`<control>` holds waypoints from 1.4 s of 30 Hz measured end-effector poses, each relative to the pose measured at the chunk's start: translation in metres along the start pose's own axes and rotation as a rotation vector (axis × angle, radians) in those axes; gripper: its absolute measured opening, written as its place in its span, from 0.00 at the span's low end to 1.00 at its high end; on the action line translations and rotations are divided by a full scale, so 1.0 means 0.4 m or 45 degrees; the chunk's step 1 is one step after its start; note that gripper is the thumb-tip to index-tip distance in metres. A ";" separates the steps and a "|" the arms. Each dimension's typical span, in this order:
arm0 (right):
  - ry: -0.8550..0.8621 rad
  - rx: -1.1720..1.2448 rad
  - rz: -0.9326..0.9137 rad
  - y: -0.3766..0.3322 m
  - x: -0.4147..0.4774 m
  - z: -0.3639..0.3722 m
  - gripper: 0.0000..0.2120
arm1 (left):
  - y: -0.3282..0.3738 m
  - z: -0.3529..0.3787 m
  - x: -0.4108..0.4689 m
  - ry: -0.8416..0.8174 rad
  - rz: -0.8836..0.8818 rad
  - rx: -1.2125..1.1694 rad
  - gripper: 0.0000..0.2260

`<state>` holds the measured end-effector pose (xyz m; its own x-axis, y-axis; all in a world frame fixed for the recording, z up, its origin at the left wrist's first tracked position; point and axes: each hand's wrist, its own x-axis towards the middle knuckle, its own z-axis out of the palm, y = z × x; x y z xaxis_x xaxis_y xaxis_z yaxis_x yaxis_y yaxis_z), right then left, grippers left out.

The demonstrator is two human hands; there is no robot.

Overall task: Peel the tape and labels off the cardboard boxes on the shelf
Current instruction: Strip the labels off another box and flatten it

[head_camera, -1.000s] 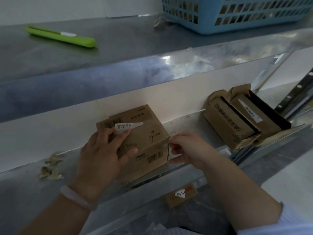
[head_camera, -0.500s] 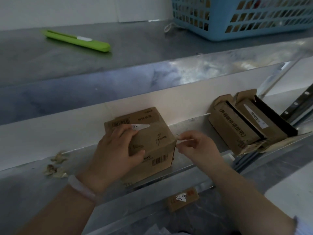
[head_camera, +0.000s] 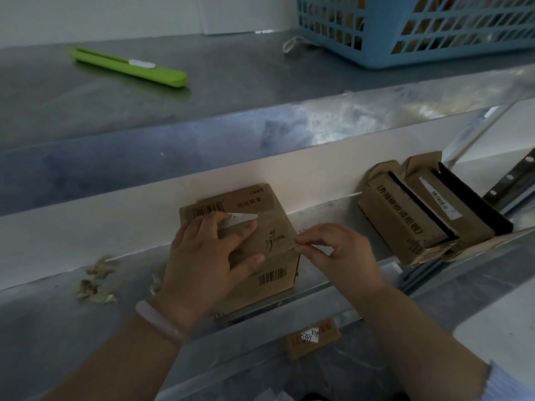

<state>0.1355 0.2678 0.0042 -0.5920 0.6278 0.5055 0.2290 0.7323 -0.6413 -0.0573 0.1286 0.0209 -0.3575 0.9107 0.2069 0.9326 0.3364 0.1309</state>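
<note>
Left hand: fingers straight and spread, laid flat on top of the cardboard box, thumb stretched across its near top edge. Not gripping, just pressing down. A white label pokes out from under its fingertips on the box top. Pale bracelet on that wrist.

Right hand: thumb and forefinger pinched together right at the box's top edge, on the side facing that hand; other fingers loosely curled. Can't tell whether the pinch has tape or just cardboard.

The box sits on the lower shelf, between both hands.

- Peeled scraps: same shelf, outboard of the left hand.
- Two opened boxes: beyond the right hand, leaning.
- Green cutter: upper shelf, past the left hand.
- Blue basket: upper shelf, past the right hand.
- Small box with a handwritten sticker: below, between the wrists.
</note>
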 end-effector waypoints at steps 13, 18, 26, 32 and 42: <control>-0.155 0.540 1.072 -0.058 0.004 -0.015 0.05 | -0.004 0.007 0.001 0.032 0.000 -0.028 0.29; -0.301 0.578 1.078 -0.077 0.017 -0.027 0.07 | -0.003 0.007 0.001 0.031 0.004 -0.030 0.30; -0.103 1.127 1.200 -0.067 0.021 -0.021 0.05 | -0.005 0.006 -0.001 0.047 0.010 -0.047 0.30; 0.006 0.883 1.066 -0.036 0.058 -0.010 0.03 | -0.007 0.007 -0.002 0.064 0.031 -0.051 0.28; 0.152 0.618 0.819 -0.044 0.071 0.035 0.11 | -0.009 0.010 -0.002 0.074 0.035 -0.030 0.28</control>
<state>0.1041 0.2690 0.0217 -0.3661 0.9306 -0.0065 0.1197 0.0401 -0.9920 -0.0602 0.1276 0.0163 -0.3345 0.9040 0.2663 0.9410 0.3049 0.1471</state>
